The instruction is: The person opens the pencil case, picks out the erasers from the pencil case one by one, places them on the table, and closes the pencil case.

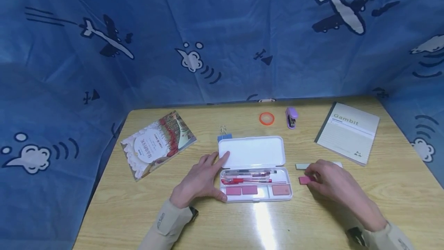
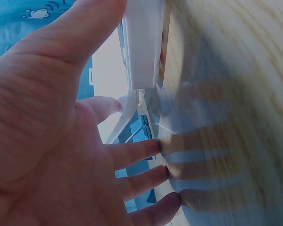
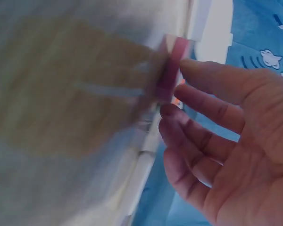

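A white pencil case (image 1: 261,193) lies open on the table, its lid (image 1: 251,152) folded back. Inside are several pens (image 1: 249,173), two pink erasers (image 1: 233,191) and a paler pink one (image 1: 281,190). My left hand (image 1: 199,180) rests spread against the case's left side, thumb at the front corner and index finger on the lid; in the left wrist view the other fingertips (image 2: 167,202) touch the table. Right of the case, my right hand (image 1: 331,178) pinches a pink eraser (image 3: 175,63) between thumb and index finger, low at the table.
A pale green strip (image 1: 301,166) lies partly behind the right hand. Behind the case are a blue binder clip (image 1: 224,137), a red tape roll (image 1: 266,119) and a purple stapler (image 1: 291,117). A booklet (image 1: 157,146) lies left, a notebook (image 1: 348,132) right. Blue cloth (image 1: 222,38) hangs behind.
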The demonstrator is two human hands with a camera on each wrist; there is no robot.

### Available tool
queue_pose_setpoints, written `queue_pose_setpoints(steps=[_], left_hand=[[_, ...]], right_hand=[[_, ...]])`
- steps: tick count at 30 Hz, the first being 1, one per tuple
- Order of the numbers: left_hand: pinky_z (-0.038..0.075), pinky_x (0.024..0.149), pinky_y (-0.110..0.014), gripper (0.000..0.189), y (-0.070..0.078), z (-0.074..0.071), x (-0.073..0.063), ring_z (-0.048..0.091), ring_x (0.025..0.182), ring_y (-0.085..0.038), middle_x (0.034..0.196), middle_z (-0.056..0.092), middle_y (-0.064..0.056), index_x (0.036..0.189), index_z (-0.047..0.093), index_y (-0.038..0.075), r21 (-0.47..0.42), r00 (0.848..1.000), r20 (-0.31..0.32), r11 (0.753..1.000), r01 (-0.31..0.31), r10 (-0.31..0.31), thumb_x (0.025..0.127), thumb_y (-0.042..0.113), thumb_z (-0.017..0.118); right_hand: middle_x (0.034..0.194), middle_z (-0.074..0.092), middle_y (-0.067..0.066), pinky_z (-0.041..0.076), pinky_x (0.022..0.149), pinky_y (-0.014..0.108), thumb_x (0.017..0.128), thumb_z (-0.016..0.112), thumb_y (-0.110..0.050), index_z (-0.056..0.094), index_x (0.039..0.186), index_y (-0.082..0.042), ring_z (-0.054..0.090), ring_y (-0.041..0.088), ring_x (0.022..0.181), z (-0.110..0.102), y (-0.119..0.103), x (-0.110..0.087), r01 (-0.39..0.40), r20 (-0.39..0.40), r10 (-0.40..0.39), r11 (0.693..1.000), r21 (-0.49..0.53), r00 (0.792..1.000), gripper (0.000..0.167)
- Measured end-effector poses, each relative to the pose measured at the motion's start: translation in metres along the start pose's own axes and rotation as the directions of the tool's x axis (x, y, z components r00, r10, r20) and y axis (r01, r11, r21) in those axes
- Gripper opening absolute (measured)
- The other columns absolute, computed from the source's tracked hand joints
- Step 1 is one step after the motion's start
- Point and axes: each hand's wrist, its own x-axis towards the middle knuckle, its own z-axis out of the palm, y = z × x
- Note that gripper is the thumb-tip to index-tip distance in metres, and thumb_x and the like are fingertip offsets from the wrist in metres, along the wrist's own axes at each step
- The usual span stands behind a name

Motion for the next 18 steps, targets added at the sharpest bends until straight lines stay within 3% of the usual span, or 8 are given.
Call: queue_pose_setpoints(steps=[6, 12, 18], left_hand=[[0.034, 0.118, -0.063, 0.139, -0.001, 0.000, -0.002, 0.023, 0.152, -0.044, 0.169, 0.020, -0.018, 0.164, 0.011, 0.032, -0.003, 1.000, -0.001, 1.000, 0.003, -0.003, 0.056, 0.060, 0.093], [0.032, 0.119, -0.063, 0.138, -0.002, 0.000, -0.001, 0.022, 0.153, -0.043, 0.169, 0.019, -0.018, 0.164, 0.011, 0.032, -0.022, 1.000, 0.004, 1.000, 0.007, -0.007, 0.057, 0.059, 0.093], [0.031, 0.119, -0.064, 0.138, -0.001, -0.001, -0.001, 0.021, 0.153, -0.044, 0.169, 0.019, -0.018, 0.164, 0.010, 0.033, -0.010, 1.000, 0.007, 1.000, 0.002, -0.002, 0.057, 0.060, 0.092]], right_hand=[[0.099, 0.077, 0.007, 0.059, 0.081, 0.046, 0.080, 0.082, -0.012, 0.075, 0.107, -0.008, 0.071, 0.025, 0.091, -0.005, -0.036, 0.009, 0.130, -0.107, -0.128, 0.991, 0.011, 0.986, 0.028], [0.099, 0.076, 0.000, 0.058, 0.076, 0.033, 0.084, 0.077, -0.010, 0.074, 0.114, -0.013, 0.068, 0.015, 0.090, 0.009, -0.086, 0.023, 0.261, -0.039, -0.259, 0.965, 0.041, 0.965, 0.030], [0.099, 0.076, -0.002, 0.058, 0.080, 0.033, 0.085, 0.075, -0.012, 0.074, 0.115, -0.014, 0.067, 0.015, 0.090, 0.031, -0.124, 0.031, 0.414, 0.001, -0.415, 0.907, 0.077, 0.910, 0.030]])
